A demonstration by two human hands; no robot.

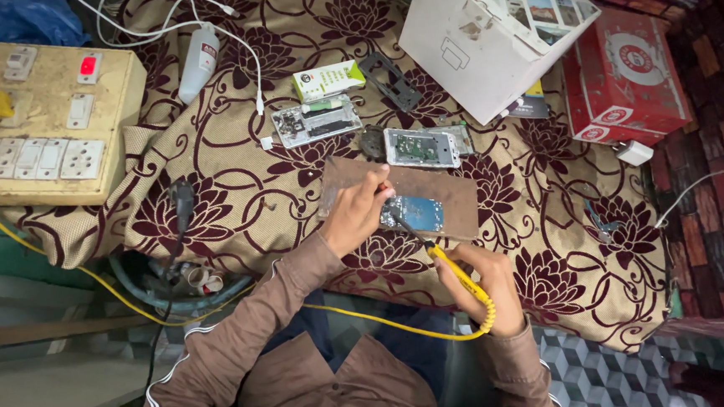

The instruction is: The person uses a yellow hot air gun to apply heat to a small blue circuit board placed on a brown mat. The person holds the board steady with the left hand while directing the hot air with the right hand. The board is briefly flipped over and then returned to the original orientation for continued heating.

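Note:
My right hand [486, 286] grips a yellow-handled soldering iron [457, 275]; its thin metal tip reaches up-left onto a small blue circuit board [417, 213]. That board lies on a brown wooden slab [449, 196] set on a flowered cloth. My left hand [356, 214] rests on the slab at the board's left edge, fingers pinching down on it. A yellow cable [386, 325] runs from the iron's handle across my lap.
Opened phone parts [317, 120] and another bare phone frame [422, 147] lie beyond the slab. A white box [486, 41] and a red box [622, 78] stand at the back right. A beige switchboard [43, 122] with sockets sits at the left, a white charger [198, 63] beside it.

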